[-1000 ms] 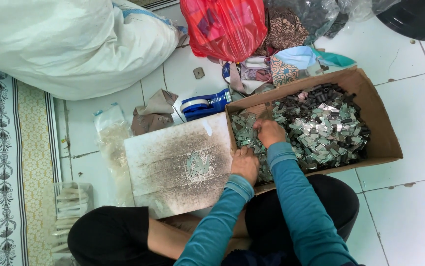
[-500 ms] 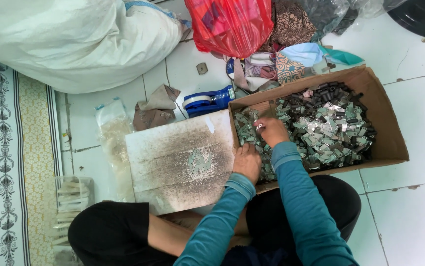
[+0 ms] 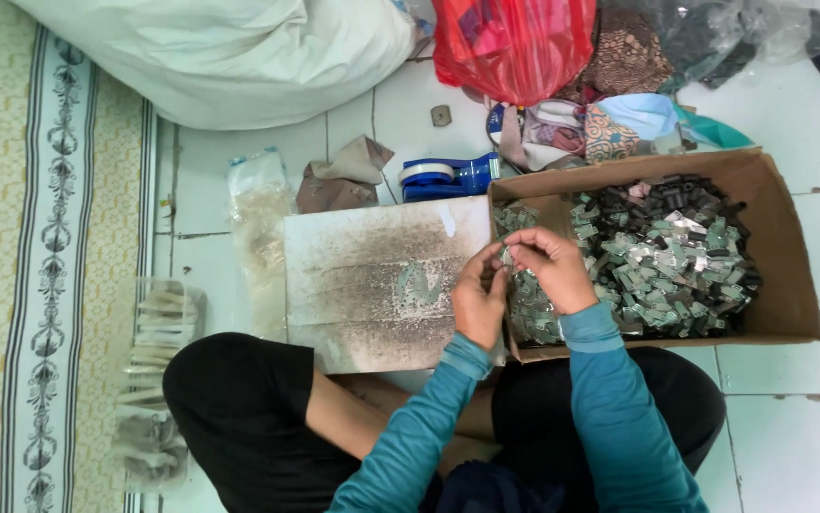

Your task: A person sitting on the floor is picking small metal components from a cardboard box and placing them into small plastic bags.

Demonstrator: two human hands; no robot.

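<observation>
Both forearms in teal sleeves reach forward from the lap, and the hands meet over the near left corner of the cardboard box [image 3: 790,275]. The left hand [image 3: 479,302] has its fingers curled up and pinched narrowly, the right hand [image 3: 551,269] bent at the wrist with fingertips closed against them. Between them sits a small metal piece [image 3: 505,255], mostly hidden. The box is full of small grey metal parts [image 3: 667,256]. A stained white board [image 3: 372,285] lies just left.
</observation>
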